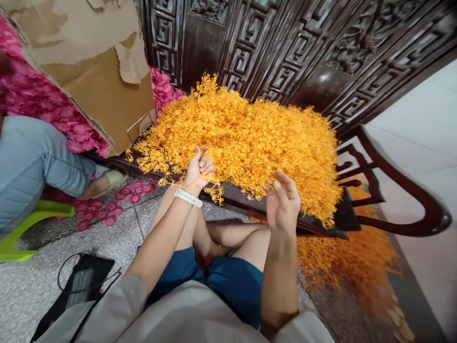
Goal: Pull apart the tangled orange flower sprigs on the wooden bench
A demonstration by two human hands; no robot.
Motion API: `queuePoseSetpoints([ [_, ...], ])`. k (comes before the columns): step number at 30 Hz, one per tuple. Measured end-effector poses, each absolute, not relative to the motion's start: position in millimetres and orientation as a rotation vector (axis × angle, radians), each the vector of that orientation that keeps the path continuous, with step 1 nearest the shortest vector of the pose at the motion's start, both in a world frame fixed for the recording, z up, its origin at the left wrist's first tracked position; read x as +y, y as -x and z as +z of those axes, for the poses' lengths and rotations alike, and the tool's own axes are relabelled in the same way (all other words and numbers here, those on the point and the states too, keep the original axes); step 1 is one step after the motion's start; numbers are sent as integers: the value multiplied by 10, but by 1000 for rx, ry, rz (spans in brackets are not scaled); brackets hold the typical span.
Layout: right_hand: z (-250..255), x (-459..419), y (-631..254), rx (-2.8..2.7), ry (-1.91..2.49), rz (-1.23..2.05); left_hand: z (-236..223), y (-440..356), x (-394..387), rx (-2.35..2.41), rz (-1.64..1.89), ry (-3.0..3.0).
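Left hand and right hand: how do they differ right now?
The left hand is curled around a tangle of orange strands, while the right hand is open, fingers spread, holding nothing visible. A white watch band circles the left wrist; the right wrist is bare. Both hands are over the dark wooden seat edge.

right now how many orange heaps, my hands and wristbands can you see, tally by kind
orange heaps: 2 (seat heap, floor heap)
hands: 2 (left hand, right hand)
wristbands: 1 (white wristband)
total: 5
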State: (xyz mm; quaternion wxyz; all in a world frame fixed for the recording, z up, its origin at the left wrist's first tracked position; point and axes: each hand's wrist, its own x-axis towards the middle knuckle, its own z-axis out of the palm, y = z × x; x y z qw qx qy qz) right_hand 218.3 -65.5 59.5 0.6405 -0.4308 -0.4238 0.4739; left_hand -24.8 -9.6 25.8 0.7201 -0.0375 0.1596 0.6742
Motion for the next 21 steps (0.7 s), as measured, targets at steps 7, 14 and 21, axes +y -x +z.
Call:
queuePoseSetpoints([
  [7, 722, -751, -1707, -750, 764, 1338, 278, 240, -157, 422, 1470, 72],
  [14, 317, -43, -1701, -933, 1382, 1000, 290, 219, -146, 454, 1437, 39],
  [21, 691, -434, -1673, -769, 549, 1362, 321, 222, -152, 453, 1430, 57],
])
